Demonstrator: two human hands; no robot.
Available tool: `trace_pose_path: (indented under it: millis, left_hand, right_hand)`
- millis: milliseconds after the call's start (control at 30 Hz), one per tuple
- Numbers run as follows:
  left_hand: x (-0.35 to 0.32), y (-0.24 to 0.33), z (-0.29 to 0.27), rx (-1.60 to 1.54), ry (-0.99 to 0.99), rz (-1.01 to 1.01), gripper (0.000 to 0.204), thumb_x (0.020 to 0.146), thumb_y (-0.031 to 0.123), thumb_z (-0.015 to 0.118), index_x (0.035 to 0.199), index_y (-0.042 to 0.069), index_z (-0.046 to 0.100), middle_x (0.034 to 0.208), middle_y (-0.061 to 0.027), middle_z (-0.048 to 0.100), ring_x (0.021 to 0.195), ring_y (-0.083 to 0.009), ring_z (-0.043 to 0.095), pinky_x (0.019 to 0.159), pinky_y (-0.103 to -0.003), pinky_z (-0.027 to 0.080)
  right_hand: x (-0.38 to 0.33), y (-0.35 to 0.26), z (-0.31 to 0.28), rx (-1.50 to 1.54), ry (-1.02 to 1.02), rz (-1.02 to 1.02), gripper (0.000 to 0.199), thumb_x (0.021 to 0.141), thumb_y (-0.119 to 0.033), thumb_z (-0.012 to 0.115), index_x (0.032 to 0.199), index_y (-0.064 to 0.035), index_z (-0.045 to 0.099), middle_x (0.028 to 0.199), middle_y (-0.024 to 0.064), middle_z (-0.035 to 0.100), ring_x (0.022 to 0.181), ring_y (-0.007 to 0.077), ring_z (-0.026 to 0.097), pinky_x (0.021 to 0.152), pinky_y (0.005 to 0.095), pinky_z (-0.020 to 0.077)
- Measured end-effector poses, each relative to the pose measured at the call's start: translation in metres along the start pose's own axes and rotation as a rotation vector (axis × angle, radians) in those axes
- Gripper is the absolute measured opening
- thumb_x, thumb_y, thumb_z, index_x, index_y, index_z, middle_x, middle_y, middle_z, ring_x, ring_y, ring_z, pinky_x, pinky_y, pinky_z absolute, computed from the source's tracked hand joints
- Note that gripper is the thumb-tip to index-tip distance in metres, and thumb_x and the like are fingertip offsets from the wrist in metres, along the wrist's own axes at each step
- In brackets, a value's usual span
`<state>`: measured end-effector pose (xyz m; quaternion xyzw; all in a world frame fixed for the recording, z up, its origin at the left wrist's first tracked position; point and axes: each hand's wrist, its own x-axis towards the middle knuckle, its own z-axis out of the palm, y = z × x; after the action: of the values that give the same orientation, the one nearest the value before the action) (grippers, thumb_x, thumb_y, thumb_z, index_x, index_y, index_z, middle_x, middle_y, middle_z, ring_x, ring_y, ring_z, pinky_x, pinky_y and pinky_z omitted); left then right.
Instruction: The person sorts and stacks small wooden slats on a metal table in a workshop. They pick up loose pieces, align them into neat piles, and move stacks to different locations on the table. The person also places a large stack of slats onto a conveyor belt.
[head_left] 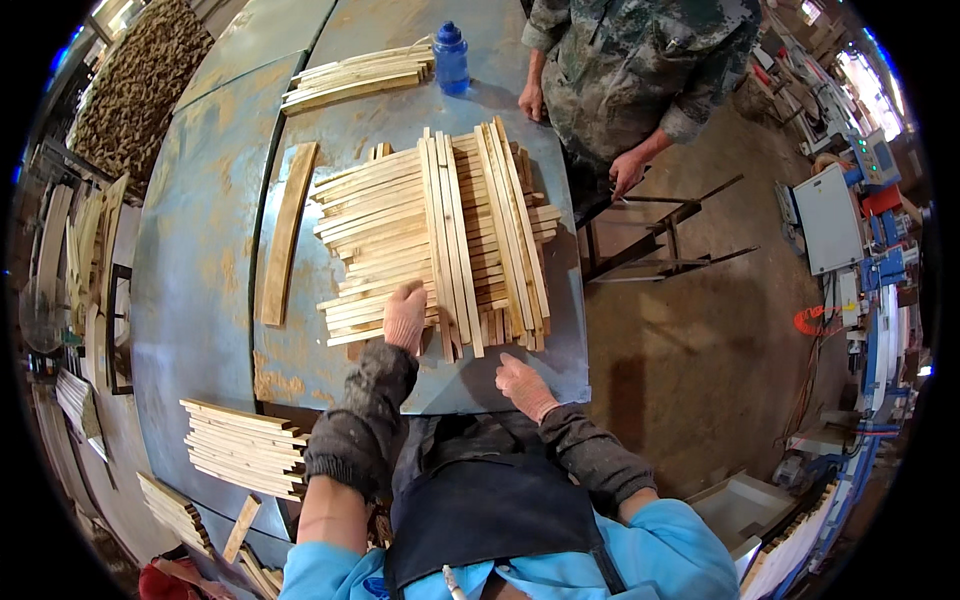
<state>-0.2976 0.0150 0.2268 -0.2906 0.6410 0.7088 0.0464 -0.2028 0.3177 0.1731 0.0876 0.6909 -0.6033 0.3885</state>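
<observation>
A stack of pale wooden strips (375, 233) lies on the metal-topped table in front of me. Across it run two groups of lengthwise strips, one in the middle (449, 240) and one on the right (513, 230). My left hand (404, 318) is at the near left part of the stack, beside the middle group. Its fingers are curled, and whatever they hold is hidden. My right hand (525, 387) is over the table's near edge, just below the strip ends. Its fingers are bent together and nothing shows in them.
A flat board (288, 235) lies left of the stack. Farther back are more strips (360, 77) and a blue bottle (451, 60). Another person (640, 75) stands at the far right side. Bundled strips (243, 450) lie near left; machinery (875, 250) stands right.
</observation>
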Motion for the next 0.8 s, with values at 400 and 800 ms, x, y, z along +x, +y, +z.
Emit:
trace_pose_path:
  millis: [400, 800]
  left_hand:
    - [0.027, 0.104, 0.119, 0.905, 0.150, -0.216, 0.110, 0.084, 0.044, 0.085, 0.167, -0.004, 0.031, 0.163, -0.0270, 0.047, 0.152, -0.0376, 0.047, 0.124, -0.043, 0.045]
    - [0.063, 0.107, 0.158, 0.586, 0.290, -0.207, 0.083, 0.079, 0.027, 0.092, 0.145, -0.007, 0.055, 0.133, -0.0279, 0.069, 0.114, -0.0400, 0.074, 0.093, -0.049, 0.063]
  right_hand:
    - [-0.044, 0.029, -0.009, 0.188, 0.144, 0.096, 0.065, 0.106, -0.018, 0.072, 0.162, 0.0033, 0.047, 0.145, 0.0211, 0.067, 0.132, 0.0257, 0.065, 0.113, 0.0343, 0.0510]
    - [-0.033, 0.087, -0.016, 0.256, 0.130, 0.040, 0.071, 0.107, -0.018, 0.071, 0.168, -0.0003, 0.039, 0.137, 0.0105, 0.069, 0.108, 0.0153, 0.065, 0.092, 0.0311, 0.0554]
